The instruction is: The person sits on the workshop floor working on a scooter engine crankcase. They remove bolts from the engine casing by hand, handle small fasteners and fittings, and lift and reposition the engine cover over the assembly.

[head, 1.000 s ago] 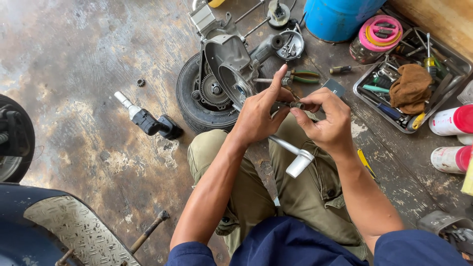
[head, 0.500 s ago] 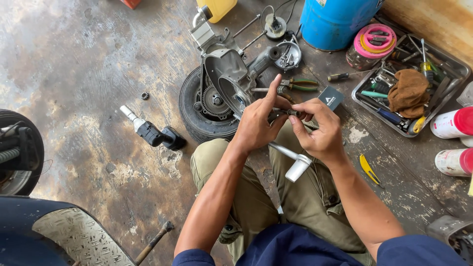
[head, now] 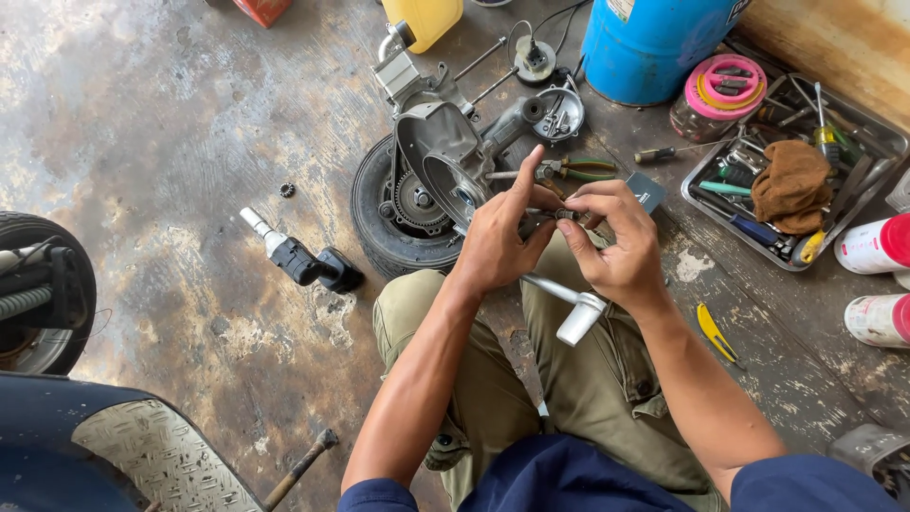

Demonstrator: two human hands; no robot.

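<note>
Left hand (head: 498, 237) and right hand (head: 616, 246) brought together over the lap, fingertips of both pinching a small dark metal part (head: 550, 218) between them; left forefinger raised and straight. Small part held in mid-scene, just near of the engine casing with its small wheel (head: 417, 190) lying on the concrete floor (head: 171, 142). White-headed metal tool (head: 573, 308) resting across the thighs, below the hands. Green-handled pliers (head: 578, 169) just far of the right hand. Metal tray of tools (head: 791, 180) with a brown rag at far right, beside a blue drum (head: 654, 38). Black shock absorber (head: 299, 258) well to the left.
</note>
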